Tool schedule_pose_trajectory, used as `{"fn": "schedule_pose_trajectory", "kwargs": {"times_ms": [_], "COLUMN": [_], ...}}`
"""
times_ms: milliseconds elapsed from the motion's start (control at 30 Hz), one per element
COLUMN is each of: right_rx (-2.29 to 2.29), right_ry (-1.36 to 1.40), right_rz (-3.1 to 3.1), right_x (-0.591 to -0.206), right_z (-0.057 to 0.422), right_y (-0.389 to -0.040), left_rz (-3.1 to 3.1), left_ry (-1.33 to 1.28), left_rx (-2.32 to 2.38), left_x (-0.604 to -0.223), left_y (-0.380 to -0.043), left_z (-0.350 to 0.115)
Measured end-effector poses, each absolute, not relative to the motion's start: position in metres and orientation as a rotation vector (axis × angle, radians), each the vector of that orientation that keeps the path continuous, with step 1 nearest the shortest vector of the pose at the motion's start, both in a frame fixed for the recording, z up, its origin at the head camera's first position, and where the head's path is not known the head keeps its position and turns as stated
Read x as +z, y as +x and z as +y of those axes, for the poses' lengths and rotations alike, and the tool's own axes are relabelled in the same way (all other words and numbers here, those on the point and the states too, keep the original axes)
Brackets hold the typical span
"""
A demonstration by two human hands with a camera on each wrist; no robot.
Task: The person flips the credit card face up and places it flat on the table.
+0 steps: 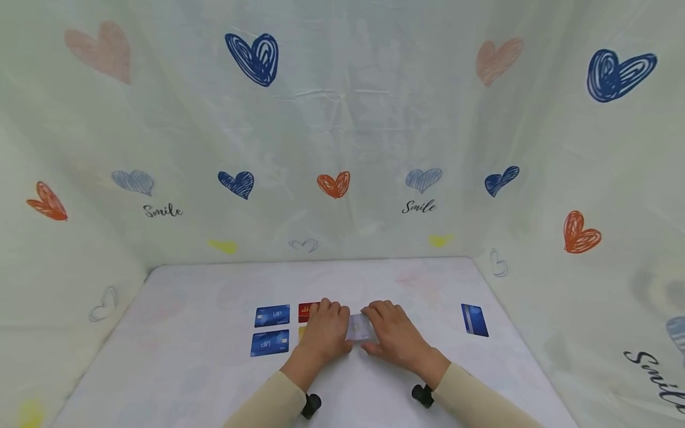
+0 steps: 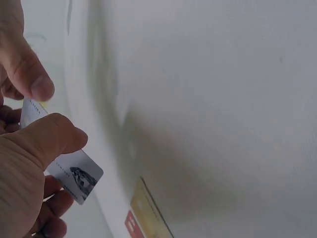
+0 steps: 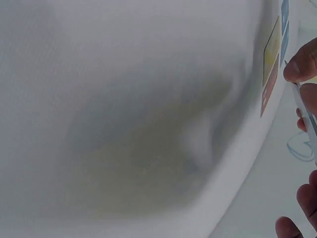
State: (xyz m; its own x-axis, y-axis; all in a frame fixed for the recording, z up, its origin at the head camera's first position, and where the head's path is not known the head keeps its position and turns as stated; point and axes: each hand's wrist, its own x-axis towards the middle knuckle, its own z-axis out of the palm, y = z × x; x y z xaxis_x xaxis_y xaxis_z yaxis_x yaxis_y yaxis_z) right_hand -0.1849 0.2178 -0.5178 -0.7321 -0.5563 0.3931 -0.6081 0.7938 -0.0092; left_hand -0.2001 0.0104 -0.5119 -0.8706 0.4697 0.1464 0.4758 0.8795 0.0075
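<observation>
A pale silver card [image 1: 360,328] with small lettering and a dark picture at one end is held between both hands over the table. My left hand [image 1: 323,330] pinches it, the thumb lying across its face in the left wrist view and fingers behind it. My right hand [image 1: 398,339] grips the other end, its thumb at the card's edge. In the right wrist view the card [image 3: 308,121] shows nearly edge-on. Partly covered by the left hand in the head view, a red card [image 1: 304,313] and a yellow card [image 1: 302,333] lie beside it.
Two blue cards, one marked VIP [image 1: 273,315] and another [image 1: 270,343] below it, lie on the left. A further blue card [image 1: 474,320] with a pale stripe is far right on the white table [image 1: 192,380]. A heart-printed curtain [image 1: 342,119] hangs behind and at both sides.
</observation>
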Motion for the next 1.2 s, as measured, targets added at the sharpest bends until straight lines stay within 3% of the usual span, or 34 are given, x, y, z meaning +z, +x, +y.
{"fn": "schedule_pose_trajectory", "kwargs": {"times_ms": [1200], "right_rx": [0.358], "right_ry": [0.867], "right_rz": [-2.923], "right_x": [-0.541], "right_z": [0.245], "right_y": [-0.221], "left_rz": [-2.99], "left_ry": [-0.735], "left_rx": [-0.064], "left_x": [-0.532], "left_y": [-0.213], "left_z": [0.022]}}
